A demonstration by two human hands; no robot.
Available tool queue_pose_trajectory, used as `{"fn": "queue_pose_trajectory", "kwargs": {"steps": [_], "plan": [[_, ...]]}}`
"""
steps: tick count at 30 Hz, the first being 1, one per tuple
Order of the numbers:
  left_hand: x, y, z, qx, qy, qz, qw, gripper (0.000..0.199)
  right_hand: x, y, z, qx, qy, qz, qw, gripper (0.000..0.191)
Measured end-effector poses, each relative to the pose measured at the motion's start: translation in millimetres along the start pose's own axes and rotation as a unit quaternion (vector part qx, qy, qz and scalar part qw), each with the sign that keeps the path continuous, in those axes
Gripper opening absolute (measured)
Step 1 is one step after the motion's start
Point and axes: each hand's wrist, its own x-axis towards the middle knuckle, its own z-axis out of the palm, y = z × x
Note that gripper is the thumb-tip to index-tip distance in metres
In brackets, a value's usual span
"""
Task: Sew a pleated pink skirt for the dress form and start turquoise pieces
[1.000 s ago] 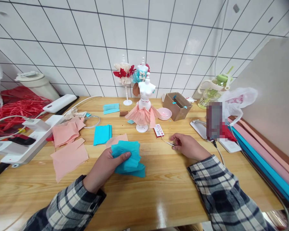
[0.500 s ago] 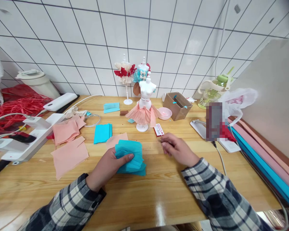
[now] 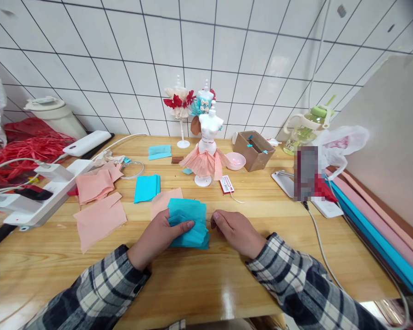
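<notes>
My left hand (image 3: pixel 168 231) grips a layered stack of turquoise crepe paper (image 3: pixel 189 213), its thumb pressed on top. Close to the stack's right edge, my right hand (image 3: pixel 236 229) is closed in a pinch. A thin needle-like thing (image 3: pixel 208 222) sticks out from its fingertips towards the paper; its other end is hidden. Behind both hands stands a small white dress form (image 3: pixel 210 126) wearing a gathered peach skirt (image 3: pixel 206 161). A red-and-white card (image 3: pixel 226 184) lies by the form's base, with a white thread (image 3: pixel 237 199) trailing from it.
Peach sheets (image 3: pixel 101 222) and a folded turquoise piece (image 3: pixel 147 188) lie at left, near a power strip (image 3: pixel 51 201). At the back are two dressed forms, a pink bowl (image 3: pixel 236 161) and a cardboard box (image 3: pixel 253 151). A cable (image 3: pixel 318 233) and coloured rolls (image 3: pixel 375 224) are at right.
My right hand has moved left and slightly down, from beside the card to the turquoise stack's edge. The white thread by the card now shows. My left hand keeps its grip, shifted slightly right.
</notes>
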Motion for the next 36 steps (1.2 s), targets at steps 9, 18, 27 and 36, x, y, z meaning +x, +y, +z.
{"fn": "queue_pose_trajectory", "kwargs": {"steps": [9, 18, 27, 36], "plan": [[1.3, -4.8, 0.1, 0.034, -0.027, 0.011, 0.999, 0.042, -1.5, 0.3, 2.0, -0.007, -0.018, -0.022, 1.000, 0.049], [2.7, -6.6, 0.4, 0.048, -0.029, 0.025, 0.998, 0.041, -1.8, -2.5, 3.7, -0.048, -0.029, -0.022, 0.998, 0.045], [1.5, -8.6, 0.1, 0.067, -0.033, 0.027, 0.997, 0.042, -1.3, -2.8, 0.9, -0.088, -0.042, -0.012, 0.995, 0.043], [0.3, -7.8, 0.7, 0.065, -0.031, 0.035, 0.997, 0.042, -2.9, -7.1, -0.9, -0.077, -0.047, -0.008, 0.996, 0.046]]}}
